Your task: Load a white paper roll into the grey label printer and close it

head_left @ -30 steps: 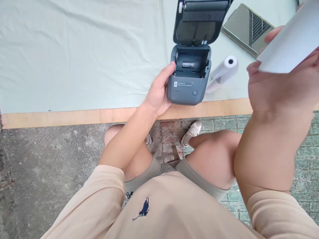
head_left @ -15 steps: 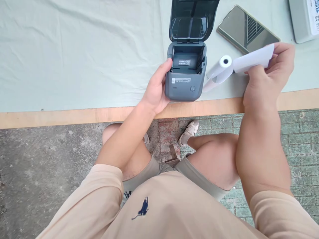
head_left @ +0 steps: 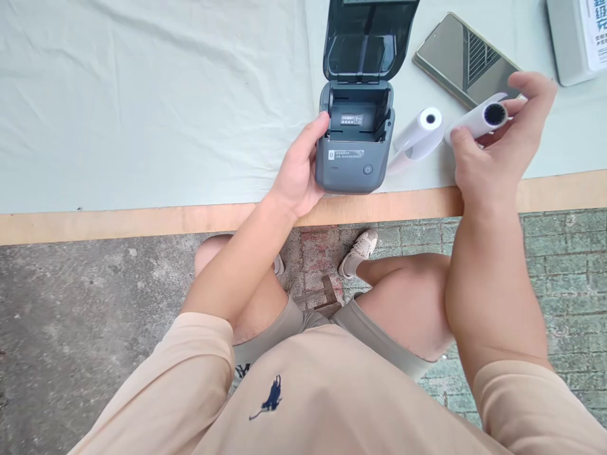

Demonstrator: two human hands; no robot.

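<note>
Dark grey and open-lidded, the printer (head_left: 348, 174) was at the near edge of the desk (head_left: 118, 222), the fingers of our left hand (head_left: 296, 177) clamped on its side; a slackened grip could have tipped it over. Our right hand (head_left: 496, 158) curved round the black-cored roll (head_left: 472, 122), forefinger raised; we couldn't tell whether the fingers pressed it. A sideways nudge might have toppled the small-holed roll (head_left: 411, 135) just beside.

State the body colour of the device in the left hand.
The device is dark blue-grey, seen best in the head view.
</note>
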